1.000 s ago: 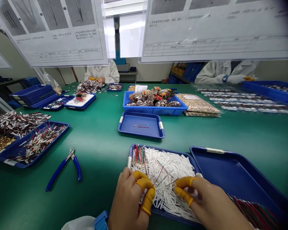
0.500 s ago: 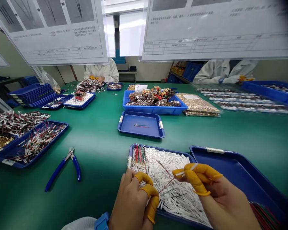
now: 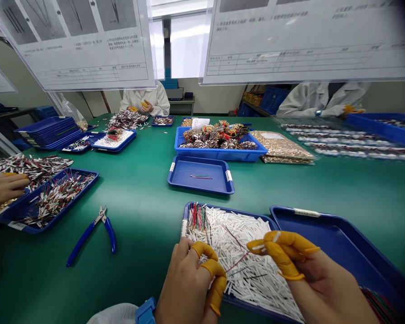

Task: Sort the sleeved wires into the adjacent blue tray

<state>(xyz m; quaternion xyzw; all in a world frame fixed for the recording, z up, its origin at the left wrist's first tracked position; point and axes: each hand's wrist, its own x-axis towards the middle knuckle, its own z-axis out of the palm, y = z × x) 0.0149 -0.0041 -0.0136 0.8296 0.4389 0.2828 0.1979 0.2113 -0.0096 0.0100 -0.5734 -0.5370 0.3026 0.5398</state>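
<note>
Bench: green mat (image 3: 138, 202) was crowded with blue trays.
Far left: co-worker's hand (image 3: 3, 189) sat beside wired parts (image 3: 54, 195); cutters (image 3: 94, 231) lay apart, untouched.
Left hand (image 3: 189, 288): closed, its cotted tips pinched the red wire (image 3: 238, 261).
Small tray (image 3: 189, 168): held about two wires.
Sleeve tray (image 3: 222, 208): loose sleeves (image 3: 246, 279) were heaped high; most judged undone.
Right hand (image 3: 300, 270): clamped on a white sleeve (image 3: 276, 236) at the wire's end, above the sleeve tray.
Obstructions: none seen.

The flat counter (image 3: 138, 193) is green, the shallow plastic tray (image 3: 222, 209) blue, its thin tubes (image 3: 249, 225) white, the rubber finger covers (image 3: 283, 258) yellow.
</note>
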